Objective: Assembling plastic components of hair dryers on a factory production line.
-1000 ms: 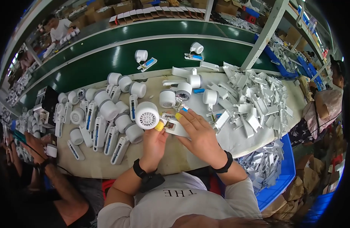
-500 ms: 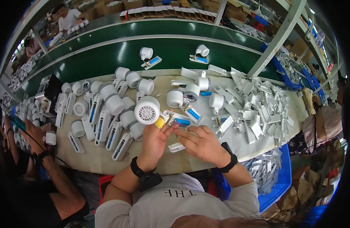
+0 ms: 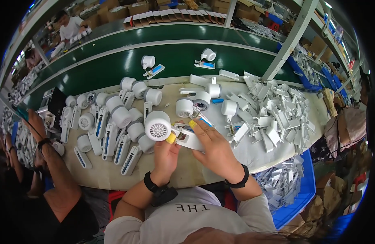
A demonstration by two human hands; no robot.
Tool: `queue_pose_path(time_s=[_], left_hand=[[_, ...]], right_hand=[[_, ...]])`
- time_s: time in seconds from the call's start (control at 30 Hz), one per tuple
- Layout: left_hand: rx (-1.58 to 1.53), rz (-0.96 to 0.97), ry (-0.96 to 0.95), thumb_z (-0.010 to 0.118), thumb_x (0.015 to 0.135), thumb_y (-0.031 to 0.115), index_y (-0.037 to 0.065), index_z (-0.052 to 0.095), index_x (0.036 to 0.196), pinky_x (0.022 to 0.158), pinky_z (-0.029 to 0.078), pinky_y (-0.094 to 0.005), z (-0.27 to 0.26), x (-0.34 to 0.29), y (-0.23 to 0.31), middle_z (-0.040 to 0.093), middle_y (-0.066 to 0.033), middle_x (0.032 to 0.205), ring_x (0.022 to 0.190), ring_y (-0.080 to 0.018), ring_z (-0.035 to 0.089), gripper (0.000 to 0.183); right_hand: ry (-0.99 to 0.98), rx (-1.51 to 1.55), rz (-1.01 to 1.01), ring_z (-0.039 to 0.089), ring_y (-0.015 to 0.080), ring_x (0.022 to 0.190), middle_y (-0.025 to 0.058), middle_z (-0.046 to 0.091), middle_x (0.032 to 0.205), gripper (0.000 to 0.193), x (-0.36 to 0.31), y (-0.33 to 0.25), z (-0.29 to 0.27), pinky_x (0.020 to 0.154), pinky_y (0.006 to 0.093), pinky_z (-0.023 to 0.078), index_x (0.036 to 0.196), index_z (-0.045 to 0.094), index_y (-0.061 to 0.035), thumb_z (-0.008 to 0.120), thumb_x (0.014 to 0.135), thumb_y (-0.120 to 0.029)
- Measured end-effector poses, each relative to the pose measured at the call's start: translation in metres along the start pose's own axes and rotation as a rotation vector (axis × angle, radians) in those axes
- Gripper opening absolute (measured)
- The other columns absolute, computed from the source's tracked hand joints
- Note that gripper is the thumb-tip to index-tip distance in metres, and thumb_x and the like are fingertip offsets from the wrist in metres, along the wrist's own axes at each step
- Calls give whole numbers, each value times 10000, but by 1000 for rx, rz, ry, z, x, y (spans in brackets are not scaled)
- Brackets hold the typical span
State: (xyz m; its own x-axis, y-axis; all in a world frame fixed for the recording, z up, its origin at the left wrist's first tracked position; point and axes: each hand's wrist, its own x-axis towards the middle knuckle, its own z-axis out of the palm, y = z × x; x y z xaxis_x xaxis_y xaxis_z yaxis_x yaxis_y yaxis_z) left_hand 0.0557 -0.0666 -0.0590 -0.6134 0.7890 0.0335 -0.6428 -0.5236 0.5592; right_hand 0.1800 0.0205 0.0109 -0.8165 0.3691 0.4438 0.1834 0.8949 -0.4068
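A white handheld fan, with a round grille head (image 3: 158, 126) and a white handle (image 3: 190, 139), is between my hands above the table. My left hand (image 3: 166, 156) is closed on it below the head, a yellow cover on one fingertip. My right hand (image 3: 215, 147) grips the handle from the right, its fingers laid over the far side and its thumb near the lower edge. Yellow also shows on a right fingertip. A small opening near the neck shows inner parts; the rest of the handle's inside is hidden. Just beyond lies an opened fan (image 3: 201, 100) with a blue battery.
Several fans with blue-striped handles (image 3: 122, 147) crowd the left. White handle shells (image 3: 273, 116) are heaped at right, above a blue bin (image 3: 305, 191) of more shells. Two opened fans lie on the green conveyor (image 3: 126, 73). A co-worker's arm (image 3: 53, 166) reaches in at left.
The blue battery in the held fan's handle is now covered by a white shell. My right hand has moved over the handle and grips it. The co-worker's arm at left has shifted.
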Motion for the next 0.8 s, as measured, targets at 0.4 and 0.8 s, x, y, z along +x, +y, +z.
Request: queue_pose_path(time_s=[0.4, 0.8], left_hand=[[189, 150, 151, 598, 809, 36, 21, 492, 1119, 869, 446, -319, 8, -4, -6, 555, -77, 1082, 982, -173, 555, 328], [158, 185, -86, 556, 823, 108, -21, 488, 1120, 871, 457, -402, 21, 0, 27, 584, -171, 1044, 984, -280, 574, 331]], right_hand=[[91, -118, -85, 508, 348, 1062, 198, 478, 1216, 600, 6, -3, 23, 885, 395, 433, 1207, 441, -9, 666, 655, -86], [-88, 737, 293, 521, 148, 620, 72, 523, 703, 295, -5, -8, -2, 558, 258, 408, 843, 578, 12, 667, 762, -258]])
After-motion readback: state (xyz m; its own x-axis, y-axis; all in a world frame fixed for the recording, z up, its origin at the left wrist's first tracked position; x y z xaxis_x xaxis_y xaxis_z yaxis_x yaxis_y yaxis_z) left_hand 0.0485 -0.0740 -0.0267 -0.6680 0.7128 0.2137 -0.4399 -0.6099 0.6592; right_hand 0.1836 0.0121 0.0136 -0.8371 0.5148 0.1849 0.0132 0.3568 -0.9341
